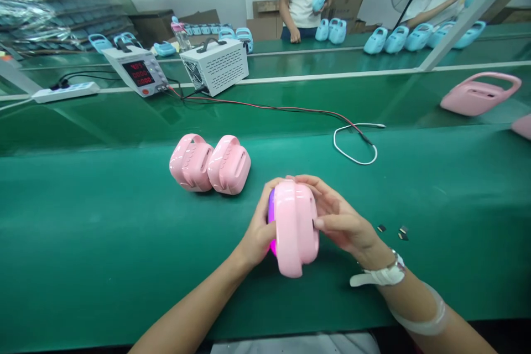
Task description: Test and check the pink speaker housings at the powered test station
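Observation:
A glossy pink portable speaker [295, 227] with a carry handle is held upright above the green bench. Its left face glows purple and magenta. My left hand [260, 229] wraps round that glowing side, thumb against the shell. From the other side my right hand [342, 220] grips it, fingers behind the top and thumb at a small dark spot on the edge; whether that is a slot or a card I cannot tell. Several small black memory cards [402, 232] lie right of my right wrist. Two more pink speakers [229, 166] stand side by side, beyond my left hand.
A red-black lead ending in a white cable [365, 162] crosses the bench from a power supply [143, 74]. Next to that sits a vented white box [219, 66]. Another pink speaker [475, 97] is at far right. Blue speakers [396, 40] and two people are across the bench.

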Demonstrator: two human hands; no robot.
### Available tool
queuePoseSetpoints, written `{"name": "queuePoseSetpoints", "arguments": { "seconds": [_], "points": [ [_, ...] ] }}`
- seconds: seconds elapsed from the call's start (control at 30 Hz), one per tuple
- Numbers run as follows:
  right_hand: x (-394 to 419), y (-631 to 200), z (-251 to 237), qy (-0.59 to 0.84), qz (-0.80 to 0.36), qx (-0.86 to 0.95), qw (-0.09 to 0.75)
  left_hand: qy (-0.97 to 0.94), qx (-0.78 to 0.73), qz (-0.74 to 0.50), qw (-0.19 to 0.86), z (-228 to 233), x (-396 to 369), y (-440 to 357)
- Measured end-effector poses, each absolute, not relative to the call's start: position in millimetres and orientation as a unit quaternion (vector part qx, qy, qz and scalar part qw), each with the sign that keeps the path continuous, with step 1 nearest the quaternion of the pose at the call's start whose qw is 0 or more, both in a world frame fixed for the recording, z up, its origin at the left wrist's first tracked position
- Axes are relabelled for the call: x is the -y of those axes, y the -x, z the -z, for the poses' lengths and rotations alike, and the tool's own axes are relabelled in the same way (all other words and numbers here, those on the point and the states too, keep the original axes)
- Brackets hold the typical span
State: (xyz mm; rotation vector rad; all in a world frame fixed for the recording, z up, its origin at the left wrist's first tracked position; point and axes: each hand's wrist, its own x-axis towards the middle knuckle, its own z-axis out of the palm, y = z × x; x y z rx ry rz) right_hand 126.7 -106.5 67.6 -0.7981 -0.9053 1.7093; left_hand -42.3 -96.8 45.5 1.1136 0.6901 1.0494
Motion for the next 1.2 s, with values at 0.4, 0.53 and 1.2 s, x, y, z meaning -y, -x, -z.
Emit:
{"name": "queuePoseSetpoints", "arguments": {
  "seconds": [0.4,0.53,1.2],
  "points": [
    [115.0,-121.1,-71.5,0.410,-0.491,0.544,0.543,-0.636,-0.309,-0.601,0.373,-50.3,98.6,49.8],
    [117.5,-120.1,-71.5,0.416,-0.420,0.587,0.554,-0.622,-0.308,-0.601,0.398,-49.8,100.1,50.1],
    [114.6,-134.9,-73.7,0.431,-0.505,0.493,0.563,-0.583,-0.347,-0.571,0.462,-44.7,95.2,57.5]
  ]
}}
